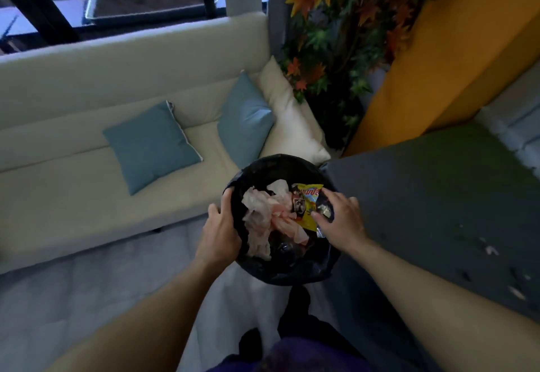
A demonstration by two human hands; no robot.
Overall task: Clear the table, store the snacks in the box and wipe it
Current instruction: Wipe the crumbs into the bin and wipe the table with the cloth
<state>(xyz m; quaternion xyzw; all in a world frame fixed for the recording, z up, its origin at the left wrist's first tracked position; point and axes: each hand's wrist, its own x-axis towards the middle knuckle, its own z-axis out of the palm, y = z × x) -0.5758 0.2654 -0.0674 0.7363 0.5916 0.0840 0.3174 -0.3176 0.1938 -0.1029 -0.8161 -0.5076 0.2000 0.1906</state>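
Two hands meet the black-lined bin [280, 273]: the left hand [222, 225] curls round its left rim, and the right hand [342, 219] spreads thumb and forefinger apart over the yellow snack wrapper [305, 219], grip unclear. It lies inside the bin's right side, long axis pointing away from the person.

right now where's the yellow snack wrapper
Head view, centre: the yellow snack wrapper lies in the black-lined bin, right of the crumpled tissues, pinched by the right hand.

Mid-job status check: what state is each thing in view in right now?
Bin bag: open-topped, part full of rubbish.
Tissues: crumpled, inside the bag.
Yellow snack wrapper: inside the bag, by the right rim.
Left hand: grips the bag's left rim.
Right hand: at the right rim, fingers touching the wrapper; grip unclear.
Table: scraps on it, not yet wiped.
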